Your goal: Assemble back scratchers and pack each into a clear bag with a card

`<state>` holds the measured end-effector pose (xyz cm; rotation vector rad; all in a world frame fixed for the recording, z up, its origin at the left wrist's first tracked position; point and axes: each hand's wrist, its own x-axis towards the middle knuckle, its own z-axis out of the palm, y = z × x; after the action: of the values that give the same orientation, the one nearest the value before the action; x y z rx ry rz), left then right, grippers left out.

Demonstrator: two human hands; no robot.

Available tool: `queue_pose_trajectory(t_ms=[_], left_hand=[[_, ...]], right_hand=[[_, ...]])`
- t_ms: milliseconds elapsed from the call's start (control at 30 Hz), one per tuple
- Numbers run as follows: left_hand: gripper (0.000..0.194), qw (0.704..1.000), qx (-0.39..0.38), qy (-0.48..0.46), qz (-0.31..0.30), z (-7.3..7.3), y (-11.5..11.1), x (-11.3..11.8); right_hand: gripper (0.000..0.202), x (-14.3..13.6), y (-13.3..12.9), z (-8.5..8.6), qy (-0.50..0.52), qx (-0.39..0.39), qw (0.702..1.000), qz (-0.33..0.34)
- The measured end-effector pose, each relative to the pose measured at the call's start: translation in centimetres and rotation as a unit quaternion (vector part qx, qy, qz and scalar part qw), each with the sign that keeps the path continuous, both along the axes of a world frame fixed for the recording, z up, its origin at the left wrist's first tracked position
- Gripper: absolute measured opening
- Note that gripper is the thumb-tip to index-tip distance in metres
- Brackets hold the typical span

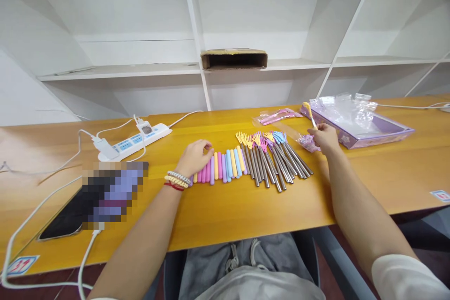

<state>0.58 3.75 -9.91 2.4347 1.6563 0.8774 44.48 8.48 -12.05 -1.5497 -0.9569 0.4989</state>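
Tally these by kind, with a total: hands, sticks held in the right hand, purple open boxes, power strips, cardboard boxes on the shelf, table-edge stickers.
Left hand and right hand: 2
Yellow-tipped stick: 1
Purple open box: 1
Power strip: 1
Cardboard box: 1
Left sticker and right sticker: 2
Total: 8

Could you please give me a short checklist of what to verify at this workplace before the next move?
1. Right hand has hold of the yellow-headed scratcher: ok, gripped by its shaft.
2. Left hand holds nothing: cannot tell; it is at the row of coloured tubes, its fingertips partly hidden.
3. Coloured tubes lie side by side: ok.
4. Metal-shafted scratchers lie apart from one another: not ok, they overlap in a fanned pile.
5. Purple box is free of wrappers: not ok, clear plastic wrappers lie in it.
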Motion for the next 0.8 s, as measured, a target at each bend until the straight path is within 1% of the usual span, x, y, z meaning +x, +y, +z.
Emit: queue_pose_trajectory(t_ms=[33,67,100,133,167,267,333,433,533,667,800], left_hand=[[0.019,1.0,0.0,0.009,-0.003,0.0,-0.2,0.3],[0.02,1.0,-0.001,0.017,-0.005,0.1,-0.5,0.7],[0.021,1.0,-0.003,0.024,-0.006,0.2,-0.7,1.1],[0.022,0.999,-0.006,0.031,-0.008,0.4,-0.9,1.4],[0.023,0.999,-0.01,0.037,-0.012,0.5,-1.1,1.7],[0.024,0.999,-0.011,0.046,-0.021,0.8,-1.5,2.0],[0.024,0.999,-0.009,0.048,-0.021,0.8,-1.6,2.0],[0.024,0.998,-0.014,0.05,-0.019,0.8,-1.5,1.9],[0.023,0.998,-0.019,0.053,-0.018,0.7,-1.5,1.9],[0.023,0.998,-0.021,0.055,-0.019,0.8,-1.6,2.0],[0.024,0.998,-0.026,0.058,-0.023,0.9,-1.7,2.0]], right_hand=[[0.017,0.1,-0.1,0.1,-0.072,-0.048,0.996,-0.013],[0.016,-0.1,-0.2,0.2,-0.149,-0.096,0.984,-0.025],[0.017,-0.3,-0.3,0.3,-0.217,-0.14,0.966,-0.032],[0.02,-0.7,-0.4,0.5,-0.265,-0.173,0.948,-0.028],[0.024,-1.1,-0.5,0.7,-0.296,-0.203,0.933,-0.014],[0.044,-2.0,-0.5,0.9,-0.343,-0.272,0.897,0.049],[0.052,-2.2,-0.2,0.8,-0.379,-0.286,0.877,0.072],[0.052,-2.2,0.1,0.4,-0.418,-0.294,0.856,0.079],[0.047,-2.1,0.3,0.2,-0.414,-0.295,0.858,0.076],[0.043,-2.2,0.4,0.2,-0.379,-0.287,0.878,0.062],[0.04,-2.3,0.4,0.4,-0.363,-0.269,0.891,0.052]])
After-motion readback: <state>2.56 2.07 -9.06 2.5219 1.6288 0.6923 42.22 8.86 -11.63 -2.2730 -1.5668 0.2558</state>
